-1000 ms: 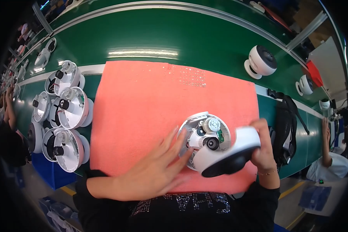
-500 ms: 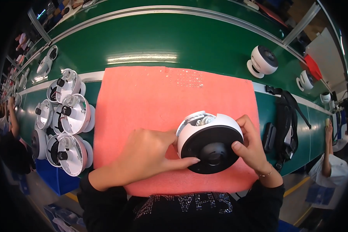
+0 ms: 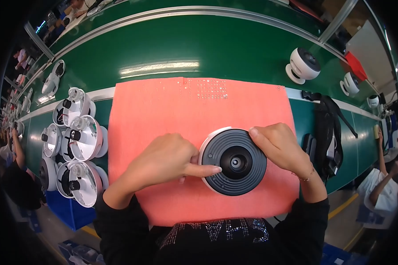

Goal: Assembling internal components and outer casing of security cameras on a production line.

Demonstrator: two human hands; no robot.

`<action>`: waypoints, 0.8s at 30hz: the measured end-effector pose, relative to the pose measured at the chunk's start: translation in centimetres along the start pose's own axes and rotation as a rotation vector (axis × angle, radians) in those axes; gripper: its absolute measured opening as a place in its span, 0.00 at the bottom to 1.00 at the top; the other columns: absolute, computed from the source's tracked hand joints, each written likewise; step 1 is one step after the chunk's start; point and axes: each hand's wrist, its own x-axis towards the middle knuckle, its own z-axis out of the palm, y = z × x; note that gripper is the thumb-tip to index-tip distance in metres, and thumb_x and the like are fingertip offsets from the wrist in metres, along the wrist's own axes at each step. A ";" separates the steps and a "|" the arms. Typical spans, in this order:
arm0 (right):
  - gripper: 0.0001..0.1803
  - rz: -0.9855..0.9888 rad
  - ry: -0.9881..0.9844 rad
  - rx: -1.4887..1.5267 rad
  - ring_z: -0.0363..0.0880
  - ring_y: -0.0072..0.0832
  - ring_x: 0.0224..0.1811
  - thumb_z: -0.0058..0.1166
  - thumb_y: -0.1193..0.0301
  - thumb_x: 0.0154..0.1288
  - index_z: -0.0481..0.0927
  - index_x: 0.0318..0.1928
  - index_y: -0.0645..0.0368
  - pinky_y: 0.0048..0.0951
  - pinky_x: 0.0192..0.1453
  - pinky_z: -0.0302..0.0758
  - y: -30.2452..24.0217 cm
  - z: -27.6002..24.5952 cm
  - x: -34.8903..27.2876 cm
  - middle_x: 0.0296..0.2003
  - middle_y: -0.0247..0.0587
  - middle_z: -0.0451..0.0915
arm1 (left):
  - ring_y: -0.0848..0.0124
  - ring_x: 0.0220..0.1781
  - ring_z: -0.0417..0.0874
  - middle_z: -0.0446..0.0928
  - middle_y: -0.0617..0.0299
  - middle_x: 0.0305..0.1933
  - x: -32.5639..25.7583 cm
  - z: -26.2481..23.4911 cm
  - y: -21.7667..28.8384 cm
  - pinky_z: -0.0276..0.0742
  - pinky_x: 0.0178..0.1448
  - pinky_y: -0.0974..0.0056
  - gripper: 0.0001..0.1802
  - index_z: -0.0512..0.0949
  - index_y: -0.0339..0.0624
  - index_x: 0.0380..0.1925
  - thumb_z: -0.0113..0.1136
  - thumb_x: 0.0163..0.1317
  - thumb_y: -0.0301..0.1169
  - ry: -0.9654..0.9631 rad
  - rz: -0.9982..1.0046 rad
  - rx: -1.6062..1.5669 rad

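A round camera (image 3: pixel 235 163) with a white shell and a dark, ringed front plate is held over the pink foam mat (image 3: pixel 154 108), its lens facing up toward me. My left hand (image 3: pixel 169 158) grips its left side, the thumb lying across the front plate beside the lens and the other fingers curled at the rim. On the upper right edge, my right hand (image 3: pixel 282 146) holds the rim with the thumb on top; its other fingers are largely hidden behind the camera. The back of the camera cannot be seen.
Several opened white camera shells (image 3: pixel 85 138) with clear and black inner parts stand grouped at the left. Finished-looking cameras (image 3: pixel 303 65) stand on the green bench (image 3: pixel 163 44) at the far right. A black strap (image 3: pixel 331 128) and a dark case (image 3: pixel 309 148) lie right of the mat.
The camera has tipped so its front plate and lens now face up, and its opened top edge is out of sight. My right hand has moved up along the rim.
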 end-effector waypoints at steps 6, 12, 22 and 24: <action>0.17 -0.258 0.288 -0.159 0.71 0.36 0.25 0.56 0.58 0.51 0.74 0.26 0.60 0.33 0.29 0.65 -1.7 -0.3 -0.3 0.23 0.41 0.72 | 0.69 0.13 0.75 0.70 0.64 0.06 -0.1 -0.3 0.0 0.69 0.23 0.68 0.30 0.76 0.41 0.09 0.54 0.49 0.58 -0.003 -0.018 -0.042; 0.23 -0.444 0.134 -0.052 0.70 0.34 0.35 0.62 0.59 0.42 0.76 0.38 0.58 0.33 0.42 0.63 -3.5 0.0 -1.0 0.34 0.37 0.72 | 0.68 0.13 0.74 0.70 0.63 0.06 0.0 -0.2 0.0 0.68 0.23 0.67 0.30 0.76 0.41 0.08 0.53 0.50 0.57 0.003 -0.013 -0.014; 0.29 -0.105 0.282 0.255 0.71 0.39 0.50 0.57 0.60 0.53 0.67 0.51 0.63 0.36 0.52 0.67 -1.4 1.2 -0.8 0.48 0.50 0.70 | 0.59 0.21 0.78 0.75 0.53 0.15 0.4 1.1 -0.4 0.72 0.30 0.62 0.35 0.77 0.34 0.16 0.53 0.47 0.62 -0.051 -0.160 0.305; 0.25 0.236 -0.130 0.698 0.73 0.32 0.47 0.53 0.61 0.58 0.67 0.51 0.65 0.32 0.51 0.69 -0.6 2.0 -0.8 0.45 0.48 0.73 | 0.58 0.32 0.81 0.79 0.47 0.30 0.8 3.7 -2.0 0.74 0.39 0.63 0.36 0.77 0.32 0.36 0.51 0.50 0.60 0.157 0.109 -0.409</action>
